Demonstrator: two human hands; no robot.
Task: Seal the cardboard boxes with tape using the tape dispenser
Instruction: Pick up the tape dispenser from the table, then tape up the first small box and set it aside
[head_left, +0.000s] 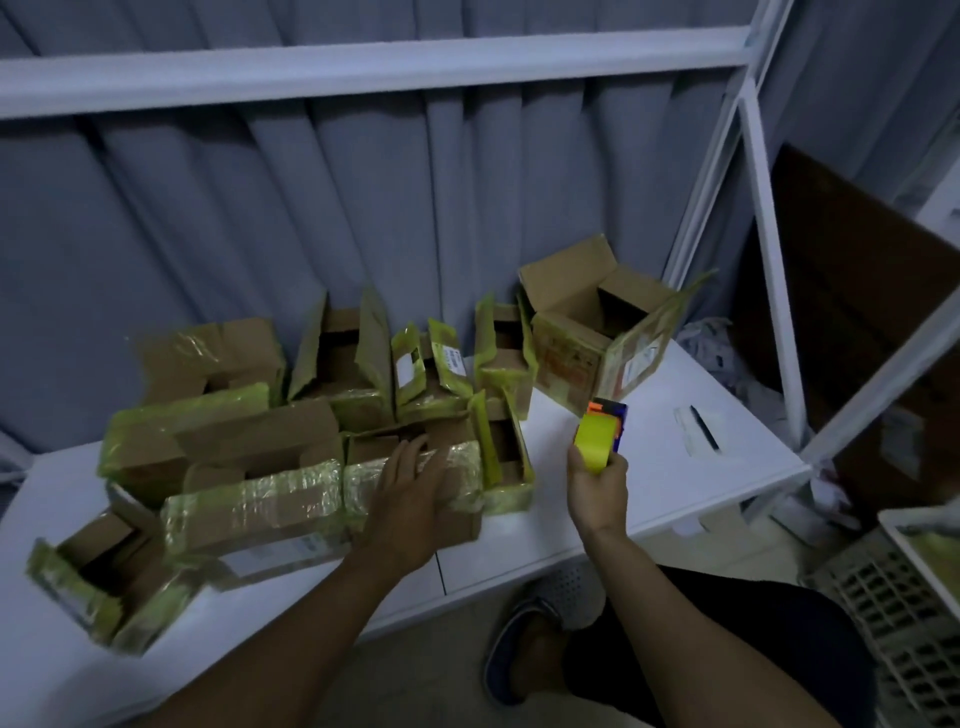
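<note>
Several cardboard boxes with yellow-green tape crowd the white table (675, 467), most with flaps standing up. My left hand (410, 493) lies flat, fingers spread, on the taped top of a small box (457, 467) at the table's front centre. A longer taped box (254, 512) sits just left of it. My right hand (597, 486) holds the tape dispenser (600, 434), orange and blue with a yellow tape roll, upright above the table to the right of the boxes. A larger box with raised flaps (587, 332) stands at the back right.
A box (88, 577) lies tilted at the table's front left corner. A small dark-and-white item (698, 431) rests on the table's right part. A white shelf frame (769, 270) rises at right, with a slotted crate (893, 613) on the floor. Grey curtains hang behind.
</note>
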